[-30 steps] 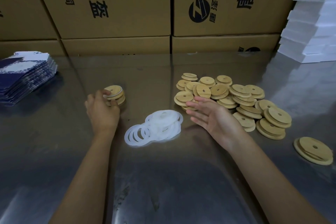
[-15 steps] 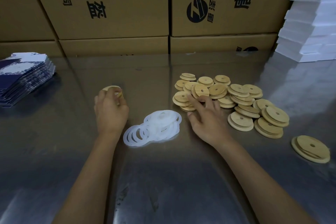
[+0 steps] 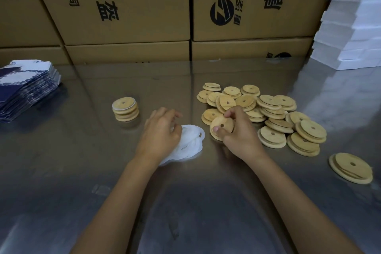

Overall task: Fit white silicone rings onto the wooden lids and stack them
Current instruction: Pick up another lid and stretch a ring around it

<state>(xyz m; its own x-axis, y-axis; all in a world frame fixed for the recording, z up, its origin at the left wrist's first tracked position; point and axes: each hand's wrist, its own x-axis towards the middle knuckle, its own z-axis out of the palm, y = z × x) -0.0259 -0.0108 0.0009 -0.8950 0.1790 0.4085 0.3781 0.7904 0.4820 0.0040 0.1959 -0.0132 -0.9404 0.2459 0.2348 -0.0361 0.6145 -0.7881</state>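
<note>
My right hand (image 3: 240,136) pinches one round wooden lid (image 3: 221,128) tilted on edge, just left of the loose heap of wooden lids (image 3: 268,113). Over the pile of white silicone rings (image 3: 191,142) lies my left hand (image 3: 159,134), fingers curled down onto them; whether it grips a ring is hidden. A short stack of lids with white rings fitted (image 3: 125,109) stands to the left on the steel table (image 3: 185,202).
A lone lid (image 3: 351,167) lies at the right. Blue-and-white flat packs (image 3: 26,88) are stacked at the far left. Cardboard boxes (image 3: 127,6) wall the back, and white foam blocks (image 3: 354,27) stand at the back right.
My left hand left the finished stack and moved right onto the rings. My right hand picked a lid out of the heap and drew it toward me.
</note>
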